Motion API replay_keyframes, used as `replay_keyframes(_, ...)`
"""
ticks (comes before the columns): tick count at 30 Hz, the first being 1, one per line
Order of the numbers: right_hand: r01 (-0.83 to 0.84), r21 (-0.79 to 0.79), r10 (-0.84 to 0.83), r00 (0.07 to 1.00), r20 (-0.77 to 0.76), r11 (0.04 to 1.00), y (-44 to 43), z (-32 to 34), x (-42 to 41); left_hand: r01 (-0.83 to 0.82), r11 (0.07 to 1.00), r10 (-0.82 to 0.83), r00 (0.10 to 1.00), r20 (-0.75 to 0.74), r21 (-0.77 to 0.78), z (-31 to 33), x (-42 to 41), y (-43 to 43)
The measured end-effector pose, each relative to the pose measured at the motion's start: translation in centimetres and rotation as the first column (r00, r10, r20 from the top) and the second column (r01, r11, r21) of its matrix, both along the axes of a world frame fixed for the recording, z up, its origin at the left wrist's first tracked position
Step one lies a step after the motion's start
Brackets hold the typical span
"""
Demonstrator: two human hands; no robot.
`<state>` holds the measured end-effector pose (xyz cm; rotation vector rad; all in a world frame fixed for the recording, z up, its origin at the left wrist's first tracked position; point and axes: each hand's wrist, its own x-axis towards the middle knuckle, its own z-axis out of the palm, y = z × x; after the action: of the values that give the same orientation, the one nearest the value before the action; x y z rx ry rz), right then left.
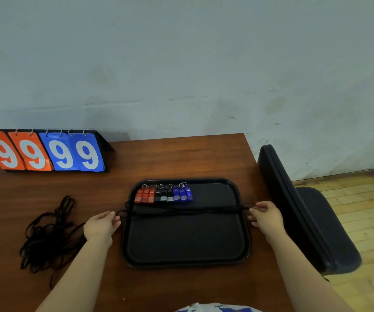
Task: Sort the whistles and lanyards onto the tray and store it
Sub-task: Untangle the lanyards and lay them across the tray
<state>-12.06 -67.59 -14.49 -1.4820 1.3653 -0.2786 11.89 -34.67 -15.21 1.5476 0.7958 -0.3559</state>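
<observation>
Stretching across the tray (186, 263) from left rim to right: lanyards (181, 211), strand count lost against the dark tray. Right hand (266, 217) pinching their right end; left hand (101, 224) at the left loops, fingers near straight (grip impossible to tell). Far left on the tray, nine whistles (163, 195): three red, three black, three blue. Left on the table (181, 158), a tangled pile (46, 235), uncountable. Scoreboard (46, 152) reading 9 9 9 9.
</observation>
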Motion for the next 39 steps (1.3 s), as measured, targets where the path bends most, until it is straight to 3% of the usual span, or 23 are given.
replay_keyframes(7,-0.089,-0.253,0.053,0.988,-0.143,0.963,2.0,1.2,-1.3,0.011,1.000,-0.011,0.999,0.046,-0.010,1.9,-1.2,1.7)
replay_keyframes(10,-0.138,-0.218,0.112,0.985,-0.131,0.966,3.4,1.4,-1.1,0.066,0.998,-0.067,0.996,0.055,0.017,2.3,-2.1,2.7)
replay_keyframes(12,-0.201,-0.179,0.176,0.973,-0.148,0.963,4.5,1.5,-0.6,0.134,0.984,-0.141,0.988,0.059,0.117,2.3,-2.8,3.6)
replay_keyframes(14,-0.266,-0.159,0.242,0.958,-0.155,0.951,5.9,1.4,0.2,0.244,0.926,-0.276,0.959,0.073,0.289,2.0,-3.4,5.1)
replay_keyframes(17,-0.364,-0.145,0.342,0.927,-0.152,0.920,8.3,1.4,2.2,0.422,0.743,-0.506,0.862,0.024,0.519,1.7,-4.3,7.9)
replay_keyframes(23,-0.533,-0.114,0.515,0.843,-0.154,0.839,13.4,1.6,7.3,0.502,0.566,-0.611,0.788,-0.076,0.654,0.9,-5.2,13.3)
replay_keyframes(26,-0.657,-0.131,0.638,0.753,-0.161,0.743,16.3,1.8,9.4,0.580,0.441,-0.646,0.735,-0.207,0.685,0.7,-5.7,15.4)
replay_keyframes(29,-0.773,-0.155,0.753,0.635,-0.173,0.616,19.4,1.8,11.2,0.603,0.383,-0.651,0.714,-0.260,0.700,0.4,-6.0,16.7)
replay_keyframes(34,-0.934,-0.259,0.907,0.314,-0.280,0.244,25.4,1.6,14.6,0.557,0.299,-0.741,0.647,-0.180,0.775,0.1,-5.7,16.8)
replay_keyframes(36,-0.952,-0.290,0.929,0.192,-0.317,0.097,27.9,1.2,15.8,0.557,0.251,-0.808,0.571,-0.146,0.791,0.1,-5.2,16.3)
replay_keyframes(39,-0.944,-0.330,0.944,0.086,-0.318,-0.026,31.0,0.5,17.0,0.558,0.043,-0.900,0.382,-0.211,0.828,-0.1,-4.4,15.2)
